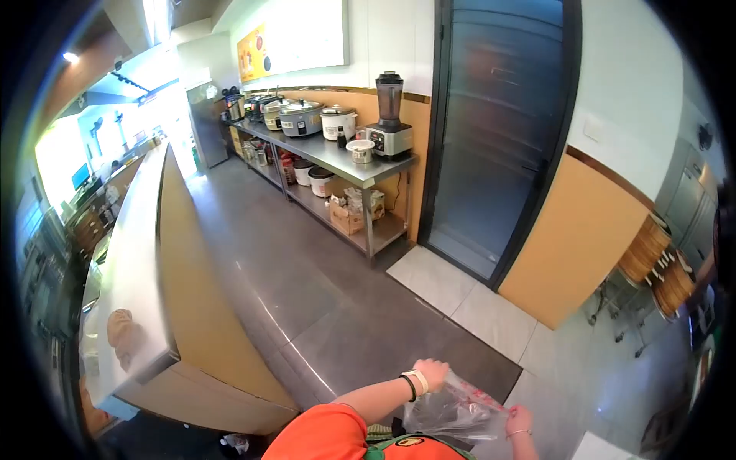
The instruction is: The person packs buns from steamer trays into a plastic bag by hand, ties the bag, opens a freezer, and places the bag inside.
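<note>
A clear plastic bag [445, 414] with red print along its upper edge is stretched between my two hands, low in the head view. My left hand [432, 374], with a light band and a dark band on its wrist, is closed on the bag's upper left corner. At the opposite end, my right hand [519, 422] grips the edge with curled fingers. The bag hangs in front of my orange shirt and green apron, and its lower part is partly hidden by my body.
A long counter [172, 268] runs along the left, with a tan crumpled object [121, 333] on its end. Against the far wall, a steel table [330, 157] carries rice cookers and a blender [389, 115]. A glass door [498, 138] and wooden-topped stools [644, 249] stand on the right.
</note>
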The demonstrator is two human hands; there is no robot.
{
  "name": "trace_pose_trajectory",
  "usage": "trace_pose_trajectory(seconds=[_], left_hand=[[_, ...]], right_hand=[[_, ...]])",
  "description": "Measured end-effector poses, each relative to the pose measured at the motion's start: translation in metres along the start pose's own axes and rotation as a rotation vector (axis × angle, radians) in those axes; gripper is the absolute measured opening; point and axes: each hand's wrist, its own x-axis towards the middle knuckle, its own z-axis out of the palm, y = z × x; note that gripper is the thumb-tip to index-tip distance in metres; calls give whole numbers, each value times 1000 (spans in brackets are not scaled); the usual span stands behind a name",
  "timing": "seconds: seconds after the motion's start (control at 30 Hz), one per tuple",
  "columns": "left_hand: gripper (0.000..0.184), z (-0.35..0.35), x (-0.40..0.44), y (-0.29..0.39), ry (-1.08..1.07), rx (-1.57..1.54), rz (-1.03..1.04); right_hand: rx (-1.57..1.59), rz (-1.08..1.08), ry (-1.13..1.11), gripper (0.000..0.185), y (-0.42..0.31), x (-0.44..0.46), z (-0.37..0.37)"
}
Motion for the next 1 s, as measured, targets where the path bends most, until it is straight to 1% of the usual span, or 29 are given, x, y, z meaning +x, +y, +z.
trace_pose_trajectory(seconds=[0.03, 0.1, 0.13, 0.17, 0.2, 0.23, 0.27, 0.3, 0.37, 0.4, 0.43, 0.47, 0.5, 0.53, 0.57, 0.6, 0.63, 0.67, 0.7, 0.73, 0.77, 0.8, 0.83, 0.87, 0.93, 0.97, 1.0], left_hand=[[23, 3, 14, -6, 4, -6, -15], [27, 6, 31, -14, -391, 137, -218], [25, -19, 43, -18, -431, 200, -153], [25, -61, 59, -24, -473, 263, -87], [22, -98, 71, -23, -251, 201, -119], [24, -131, 82, -24, -16, 193, -101], [26, -194, 71, -7, 225, 145, -88], [30, -246, 55, 12, 514, -15, -88], [31, -304, 19, 23, 1329, -159, 333], [32, -306, -4, 18, 1432, -163, 389], [29, -288, -18, -1, 1396, -160, 483], [26, -257, -26, -26, 1355, -156, 572], [24, -216, -13, -54, 1073, -187, 383], [22, -170, -3, -82, 783, -219, 196], [20, -128, -14, -102, 411, -96, -92], [22, -77, -36, -127, 465, -353, -203], [21, -62, -58, -144, 318, -483, -341], [19, -29, -65, -176, 197, -532, -469], [14, -31, -80, -189, 86, -593, -527], [14, -20, -81, -206, 76, -598, -536], [12, -4, -76, -231, 130, -772, -457], [10, -9, -72, -235, 182, -1220, -504], [9, -16, -68, -239, 264, -1660, -563], [9, -62, -64, -228, 329, -2382, -729], [11, -136, -73, -207, 359, -2433, -373], [11, -170, -85, -192, 368, -2438, -375], [13, -203, -100, -176, 361, -2092, -216]], right_hand=[[-5, -13, -9, 17, 20, 22, 13], [-209, 17, -344, 20, 50, 60, 32], [-287, -88, -382, 21, 53, 88, 30], [-362, -193, -420, 22, 43, 117, 22], [-235, -226, -291, 23, -10, 132, -25], [-83, -246, -182, 25, -42, 152, -60], [54, -308, -4, 26, -102, 147, -118], [-53, -436, 292, 29, -129, 142, -151], [237, -562, 783, 32, -207, 99, -210], [352, -664, 994, 32, -207, 86, -205], [371, -731, 1042, 32, -183, 83, -174], [276, -744, 961, 32, -145, 96, -127], [37, -719, 679, 32, -107, 121, -67], [-500, -496, 217, 23, -169, 93, -65], [-324, -392, -241, 22, -129, 113, 0], [-635, -444, -676, 24, -123, 98, 28], [-225, -511, -720, 22, -95, 87, 63], [-232, -434, -663, 20, -119, 70, 58], [-180, -419, -569, 18, -135, 75, 58], [-130, -393, -489, 17, -150, 75, 54], [-74, -388, -382, 16, -166, 81, 52], [-19, -387, -270, 16, -184, 94, 51], [-17, -357, -209, 16, -200, 105, 48], [-14, -329, -144, 16, -215, 115, 44], [109, -363, 119, 17, -231, 133, 36], [263, -352, 211, 18, -241, 140, 23], [417, -340, 300, 18, -250, 143, 7]])
